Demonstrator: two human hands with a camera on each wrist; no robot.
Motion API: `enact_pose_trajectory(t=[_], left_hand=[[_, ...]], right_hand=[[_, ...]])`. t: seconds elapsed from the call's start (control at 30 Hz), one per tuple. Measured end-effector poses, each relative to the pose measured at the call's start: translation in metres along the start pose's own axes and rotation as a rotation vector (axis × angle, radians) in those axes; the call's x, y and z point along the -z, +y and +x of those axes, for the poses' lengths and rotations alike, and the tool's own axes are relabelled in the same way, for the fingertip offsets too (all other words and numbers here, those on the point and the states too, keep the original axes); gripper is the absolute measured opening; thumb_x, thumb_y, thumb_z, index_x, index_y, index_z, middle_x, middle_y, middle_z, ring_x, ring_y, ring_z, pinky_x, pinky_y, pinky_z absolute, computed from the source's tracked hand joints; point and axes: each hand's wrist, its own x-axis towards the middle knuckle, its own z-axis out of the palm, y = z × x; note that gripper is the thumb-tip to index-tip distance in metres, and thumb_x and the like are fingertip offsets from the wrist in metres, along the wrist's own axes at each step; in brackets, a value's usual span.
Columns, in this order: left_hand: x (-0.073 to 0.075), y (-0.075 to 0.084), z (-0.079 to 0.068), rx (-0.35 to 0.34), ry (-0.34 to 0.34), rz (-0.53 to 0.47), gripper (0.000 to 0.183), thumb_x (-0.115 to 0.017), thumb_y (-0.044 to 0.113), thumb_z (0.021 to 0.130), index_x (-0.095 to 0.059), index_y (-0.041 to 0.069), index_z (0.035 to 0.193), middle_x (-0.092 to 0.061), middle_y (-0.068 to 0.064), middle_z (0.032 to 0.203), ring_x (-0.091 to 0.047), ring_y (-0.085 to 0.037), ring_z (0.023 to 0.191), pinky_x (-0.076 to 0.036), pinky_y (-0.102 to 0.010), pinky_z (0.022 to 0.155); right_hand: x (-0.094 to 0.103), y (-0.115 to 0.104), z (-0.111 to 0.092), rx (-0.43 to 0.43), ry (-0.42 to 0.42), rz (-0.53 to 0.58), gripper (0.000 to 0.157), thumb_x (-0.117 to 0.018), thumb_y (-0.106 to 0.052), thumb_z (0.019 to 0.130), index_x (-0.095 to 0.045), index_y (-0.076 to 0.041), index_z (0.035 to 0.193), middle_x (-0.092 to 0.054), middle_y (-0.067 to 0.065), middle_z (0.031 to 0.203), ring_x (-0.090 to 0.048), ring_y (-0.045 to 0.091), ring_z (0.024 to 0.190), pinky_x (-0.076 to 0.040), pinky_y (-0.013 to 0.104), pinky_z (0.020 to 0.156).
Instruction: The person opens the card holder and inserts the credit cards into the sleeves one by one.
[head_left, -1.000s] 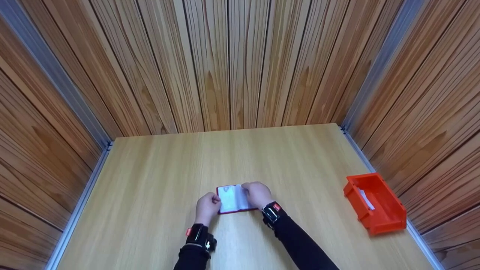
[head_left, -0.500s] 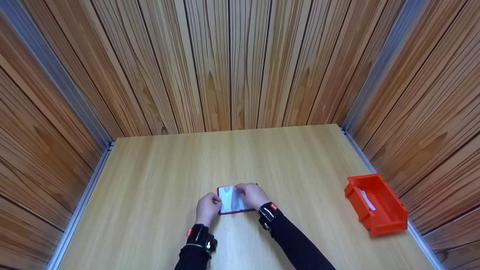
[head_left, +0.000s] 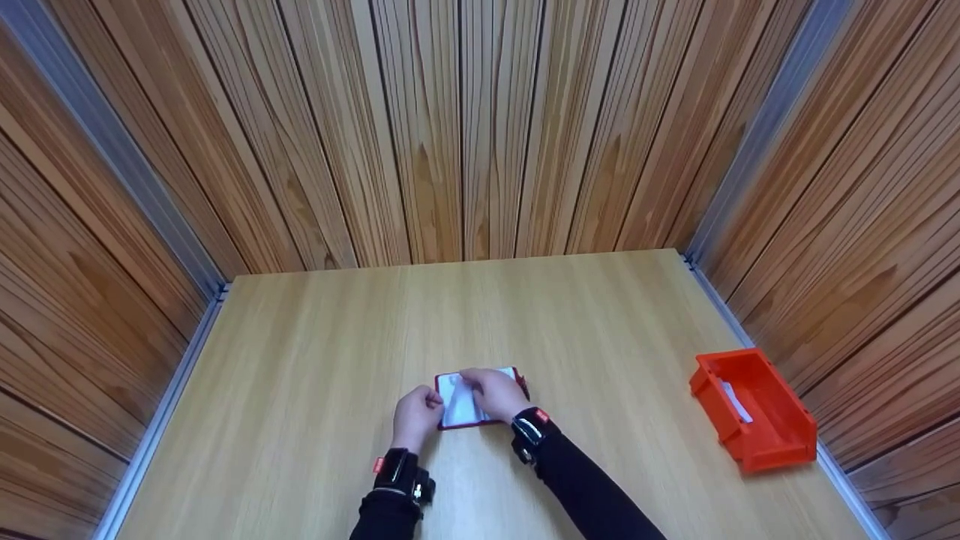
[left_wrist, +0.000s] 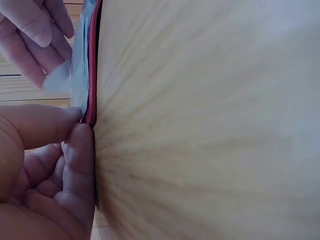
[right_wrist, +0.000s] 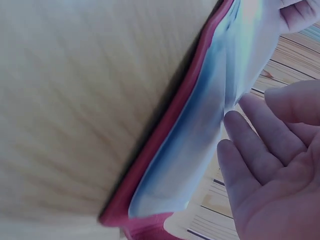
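Observation:
A small red-covered card holder (head_left: 514,373) with clear plastic pages lies spread on the table. My left hand (head_left: 417,417) pinches its near-left edge between thumb and finger, plain in the left wrist view, where the red cover (left_wrist: 92,65) stands on edge. Over the pages is my right hand (head_left: 496,393). Its fingers (right_wrist: 255,132) are nearly straight, touching the edge of a clear page (right_wrist: 255,55), with the thumb apart from them. The left wrist view has a blurred translucent flap (left_wrist: 58,77) at the right fingertips. Part of the holder is hidden beneath the right hand.
An orange-red open bin (head_left: 772,409) stands at the right side of the wooden table (head_left: 315,337), with a white slip (head_left: 736,401) inside. Wood-panelled walls (head_left: 480,135) enclose the back and sides. A red strap (right_wrist: 150,227) shows at the holder's right end.
My right hand has moved left across the pages, uncovering the holder's right edge. My left hand keeps its pinch in place.

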Motion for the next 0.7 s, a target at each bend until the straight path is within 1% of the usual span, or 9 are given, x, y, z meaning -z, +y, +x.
enact_pose_trajectory(t=[0.1, 0.27, 0.47, 0.57, 0.7], left_hand=[[0.000, -0.001, 0.000, -0.006, 0.000, -0.001, 0.011, -0.070, -0.005, 0.075, -0.063, 0.004, 0.077, -0.062, -0.002, 0.073, -0.058, -0.017, 0.069, -0.050, -0.034, 0.067], [-0.001, -0.002, 0.001, -0.018, 0.000, 0.000, 0.011, -0.070, -0.005, 0.075, -0.063, 0.004, 0.077, -0.062, -0.002, 0.072, -0.057, -0.017, 0.068, -0.049, -0.034, 0.066], [0.000, -0.002, 0.000, -0.031, 0.000, 0.006, 0.011, -0.069, -0.005, 0.075, -0.063, 0.003, 0.076, -0.062, -0.002, 0.072, -0.057, -0.017, 0.068, -0.049, -0.034, 0.065], [0.000, -0.001, -0.001, -0.026, -0.001, 0.004, 0.011, -0.069, -0.005, 0.075, -0.063, 0.003, 0.077, -0.062, -0.002, 0.072, -0.057, -0.017, 0.068, -0.049, -0.034, 0.066], [0.001, 0.000, -0.001, -0.001, -0.012, 0.001, 0.011, -0.070, -0.006, 0.077, -0.063, 0.003, 0.078, -0.062, -0.002, 0.073, -0.057, -0.017, 0.069, -0.050, -0.034, 0.066]], right_hand=[[-0.002, -0.001, 0.001, -0.020, -0.010, 0.006, 0.034, -0.060, 0.000, 0.093, -0.065, 0.000, 0.126, -0.066, 0.014, 0.124, -0.060, 0.029, 0.117, -0.045, 0.041, 0.100], [-0.003, -0.003, 0.002, -0.017, 0.004, -0.001, 0.033, -0.060, 0.000, 0.092, -0.065, 0.001, 0.125, -0.067, 0.014, 0.122, -0.061, 0.029, 0.115, -0.046, 0.041, 0.099], [-0.008, -0.002, 0.002, 0.018, 0.047, -0.024, 0.031, -0.062, 0.000, 0.091, -0.068, -0.001, 0.121, -0.070, 0.013, 0.114, -0.064, 0.030, 0.104, -0.050, 0.041, 0.091], [-0.009, -0.001, 0.002, 0.030, 0.056, -0.035, 0.029, -0.063, 0.000, 0.091, -0.069, -0.001, 0.120, -0.070, 0.012, 0.112, -0.065, 0.029, 0.102, -0.050, 0.040, 0.089], [-0.011, -0.002, 0.004, 0.025, 0.037, -0.044, 0.028, -0.063, -0.002, 0.092, -0.070, -0.002, 0.120, -0.070, 0.012, 0.113, -0.065, 0.029, 0.103, -0.050, 0.040, 0.090]])
